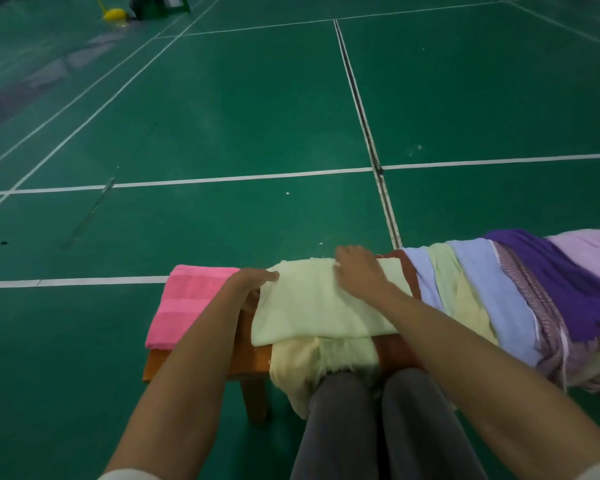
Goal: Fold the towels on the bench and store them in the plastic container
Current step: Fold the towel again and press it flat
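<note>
A pale yellow-green towel (312,306) lies folded over on the wooden bench (250,355), with its lower part hanging off the near edge. My left hand (248,284) pinches the towel's left edge. Flat on the towel's far right corner rests my right hand (359,271), fingers spread. A folded pink towel (184,306) sits at the bench's left end. To the right, several towels (499,299) in light blue, yellow, purple, patterned mauve and lilac are draped across the bench. No plastic container is in view.
The bench stands on a green sports-court floor (222,116) with white lines. My legs in grey trousers (378,427) are against the near side of the bench. A yellow object (115,13) and dark equipment (160,6) sit far off at the top left.
</note>
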